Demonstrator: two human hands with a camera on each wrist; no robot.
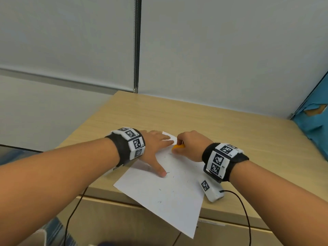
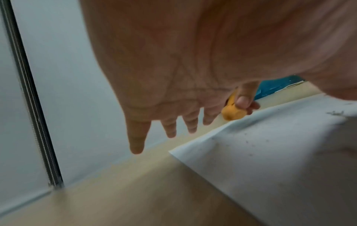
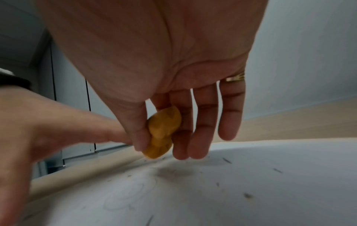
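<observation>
A white sheet of paper (image 1: 170, 189) lies askew on the wooden desk (image 1: 213, 121), one corner hanging over the front edge. Faint pencil lines and dark rubbings dot the sheet (image 3: 212, 191). My left hand (image 1: 156, 148) lies flat on the paper's far end, fingers straight, thumb spread toward me. My right hand (image 1: 190, 144) pinches a small orange eraser (image 1: 178, 147) between thumb and fingers, its lower end down at the paper (image 3: 160, 134). In the left wrist view the eraser (image 2: 232, 113) shows beyond my straight fingers (image 2: 137, 137).
A white marker-tagged block (image 1: 212, 190) with a black cable (image 1: 246, 215) sits at the desk's front right. A blue object (image 1: 314, 118) stands at the right edge. Grey blinds (image 1: 213, 50) back the desk. The desk's left side drops off beyond the paper.
</observation>
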